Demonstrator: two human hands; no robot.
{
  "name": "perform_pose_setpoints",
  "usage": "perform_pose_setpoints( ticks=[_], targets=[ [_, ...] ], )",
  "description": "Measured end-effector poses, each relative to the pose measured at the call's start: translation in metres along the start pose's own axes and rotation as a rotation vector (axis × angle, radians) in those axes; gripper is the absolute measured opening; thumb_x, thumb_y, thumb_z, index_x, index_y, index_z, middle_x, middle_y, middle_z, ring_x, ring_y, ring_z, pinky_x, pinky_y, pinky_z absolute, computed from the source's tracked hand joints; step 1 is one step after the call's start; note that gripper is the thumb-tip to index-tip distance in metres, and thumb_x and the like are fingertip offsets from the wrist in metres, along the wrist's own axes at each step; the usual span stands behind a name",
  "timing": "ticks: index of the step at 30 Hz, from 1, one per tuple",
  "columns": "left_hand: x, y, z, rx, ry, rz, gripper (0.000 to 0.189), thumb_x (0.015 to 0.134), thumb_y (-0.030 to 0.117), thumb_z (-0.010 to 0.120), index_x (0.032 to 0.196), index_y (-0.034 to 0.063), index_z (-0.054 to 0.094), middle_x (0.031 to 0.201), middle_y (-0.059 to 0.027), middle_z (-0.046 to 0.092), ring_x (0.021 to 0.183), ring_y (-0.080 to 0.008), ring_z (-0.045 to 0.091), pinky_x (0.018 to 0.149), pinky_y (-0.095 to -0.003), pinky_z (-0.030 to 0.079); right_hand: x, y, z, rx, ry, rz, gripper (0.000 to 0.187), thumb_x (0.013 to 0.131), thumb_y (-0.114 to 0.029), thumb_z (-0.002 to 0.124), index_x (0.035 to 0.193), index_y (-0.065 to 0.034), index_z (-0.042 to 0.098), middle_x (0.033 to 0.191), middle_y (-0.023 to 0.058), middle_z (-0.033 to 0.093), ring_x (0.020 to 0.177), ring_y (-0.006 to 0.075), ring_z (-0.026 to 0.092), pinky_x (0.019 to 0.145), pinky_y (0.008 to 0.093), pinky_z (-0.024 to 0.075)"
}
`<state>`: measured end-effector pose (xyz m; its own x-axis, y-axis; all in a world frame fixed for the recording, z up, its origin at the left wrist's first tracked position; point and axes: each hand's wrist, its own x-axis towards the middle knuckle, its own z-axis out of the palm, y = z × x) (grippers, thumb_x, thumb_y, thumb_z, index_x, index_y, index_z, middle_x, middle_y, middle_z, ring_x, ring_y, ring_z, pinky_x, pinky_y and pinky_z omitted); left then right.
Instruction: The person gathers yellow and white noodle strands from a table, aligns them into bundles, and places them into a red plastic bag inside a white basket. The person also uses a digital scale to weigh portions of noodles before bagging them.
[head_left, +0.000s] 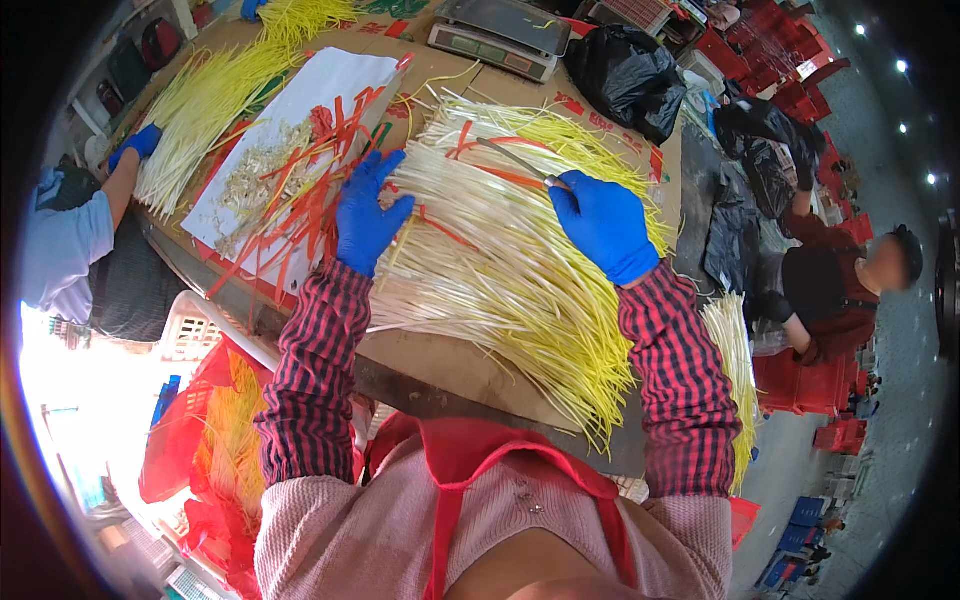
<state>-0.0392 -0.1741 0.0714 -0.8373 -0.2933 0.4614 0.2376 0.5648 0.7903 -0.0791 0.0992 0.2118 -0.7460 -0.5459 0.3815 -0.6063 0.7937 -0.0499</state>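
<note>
A large spread of yellow garlic chives (480, 277) lies in front of me, white ends to the left and yellow leaves to the right. My left hand (369, 214), in a blue glove, rests at the white ends with thumb and fingers apart. In my right hand (604, 225), also gloved, is a slim knife (516, 157), its blade pointing up and left over the chives. Near the blade, a red tie (510, 176) lies across the stalks. Another red strip (446, 227) lies lower among them. Loose red strips (315, 199) are heaped left of my left hand.
Trimmings lie on a white board (337, 82). A digital scale (495, 45) and a black plastic bag (626, 79) stand at the back. On the left, another person's gloved hand (136, 146) touches more chives (202, 112). Another person (825, 281) is at the right.
</note>
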Motion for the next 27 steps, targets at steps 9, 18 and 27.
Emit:
perform_pose_setpoints(
  ticks=[9,18,27],
  targets=[
    [0.096,-0.013,0.048,0.182,-0.319,-0.095,0.063,0.079,0.029,0.066,0.136,0.0156,0.042,0.125,-0.0175,0.053,0.115,-0.0305,0.051,0.096,-0.0366,0.041,0.063,0.004,0.036,-0.055,-0.138,-0.052,0.029,0.084,-0.034,0.05,0.078,-0.0092,0.064,0.071,0.0152,0.064,0.065,0.0341,0.061,0.056,0.0463,0.0471],
    [0.089,-0.04,0.061,0.259,-0.381,-0.076,0.065,0.079,0.036,0.062,0.138,0.021,0.038,0.137,-0.0114,0.043,0.118,-0.0291,0.049,0.097,-0.0367,0.041,0.087,0.017,0.041,-0.07,-0.278,-0.038,0.033,0.084,-0.036,0.048,0.079,-0.0083,0.066,0.075,0.0149,0.065,0.07,0.0334,0.062,0.062,0.0454,0.048],
    [0.087,-0.048,0.069,0.115,-0.265,-0.143,0.046,0.087,0.038,0.052,0.13,0.0225,0.05,0.131,-0.0077,0.051,0.11,-0.0269,0.055,0.092,-0.0344,0.044,0.093,0.022,0.037,-0.054,-0.306,-0.12,0.033,0.083,-0.037,0.049,0.078,-0.0097,0.067,0.077,0.0136,0.065,0.072,0.0332,0.062,0.063,0.0451,0.0484]
  ],
)
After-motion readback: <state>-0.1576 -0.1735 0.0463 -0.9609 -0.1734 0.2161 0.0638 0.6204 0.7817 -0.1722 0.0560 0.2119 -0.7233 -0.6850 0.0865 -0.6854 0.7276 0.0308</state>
